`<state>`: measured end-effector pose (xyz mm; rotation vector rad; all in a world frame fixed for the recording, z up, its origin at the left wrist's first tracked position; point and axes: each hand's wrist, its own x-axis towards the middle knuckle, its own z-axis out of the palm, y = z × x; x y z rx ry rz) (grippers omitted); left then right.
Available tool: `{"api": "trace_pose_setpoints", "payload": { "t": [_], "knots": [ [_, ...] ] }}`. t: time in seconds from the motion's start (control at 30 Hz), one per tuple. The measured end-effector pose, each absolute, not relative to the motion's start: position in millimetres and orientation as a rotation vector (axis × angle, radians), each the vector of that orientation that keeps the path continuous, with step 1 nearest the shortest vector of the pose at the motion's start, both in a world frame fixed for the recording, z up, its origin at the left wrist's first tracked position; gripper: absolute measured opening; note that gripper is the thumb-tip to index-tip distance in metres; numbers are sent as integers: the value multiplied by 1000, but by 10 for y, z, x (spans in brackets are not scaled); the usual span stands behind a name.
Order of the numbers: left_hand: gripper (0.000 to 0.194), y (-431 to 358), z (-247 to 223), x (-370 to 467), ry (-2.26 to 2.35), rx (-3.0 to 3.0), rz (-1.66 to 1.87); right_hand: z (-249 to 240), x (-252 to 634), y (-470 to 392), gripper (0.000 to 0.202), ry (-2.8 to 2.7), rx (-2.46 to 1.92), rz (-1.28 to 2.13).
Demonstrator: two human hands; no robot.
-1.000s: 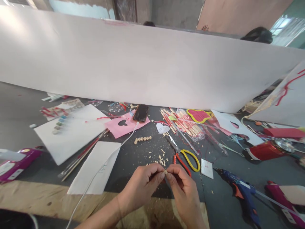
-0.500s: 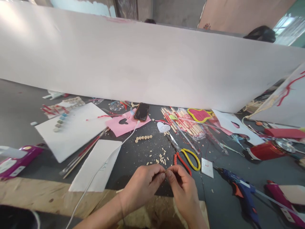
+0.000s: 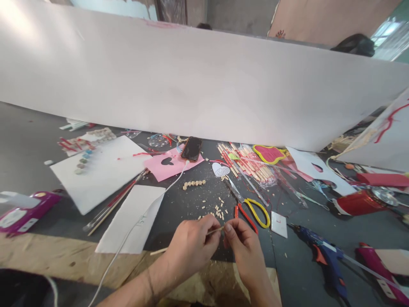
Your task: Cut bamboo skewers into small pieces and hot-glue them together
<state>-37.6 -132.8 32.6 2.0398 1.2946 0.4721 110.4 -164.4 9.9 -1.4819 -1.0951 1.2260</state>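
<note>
Both hands are working low over the dark counter, close together but with a slight gap between them. The left hand is curling nearly closed, thumb and fingers pinching a thin stick. The right hand is pinching the stick's tip between thumb and forefinger, its other fingers bending inward. A pale length is poking out past the left wrist, roughly in line; can't tell whether it is the same stick.

Just beyond the fingers, small cut pieces are lying scattered among crumbs. Farther off, a knobbly pale strip is resting by itself. Scissors with red and yellow handles are lying open beyond the right hand, blades pointing towards a paper heart. A white tile is sitting beside them, near the nozzle of a blue glue gun.
</note>
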Motion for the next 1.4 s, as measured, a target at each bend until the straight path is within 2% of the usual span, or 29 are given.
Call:
{"api": "trace_pose_setpoints", "payload": {
  "t": [0.77,0.97,1.4],
  "knots": [
    [17,-1290,280,-390,1268,1887,552,157,1044,-1648,31,-1162,-1539,1072],
    [23,-1304,247,-423,1300,1885,533,135,1007,-1653,33,-1247,-1572,1013],
    [27,-1252,232,-674,1399,1817,542,-81,1103,-1529,19,-1713,-1750,557]
  ]
}}
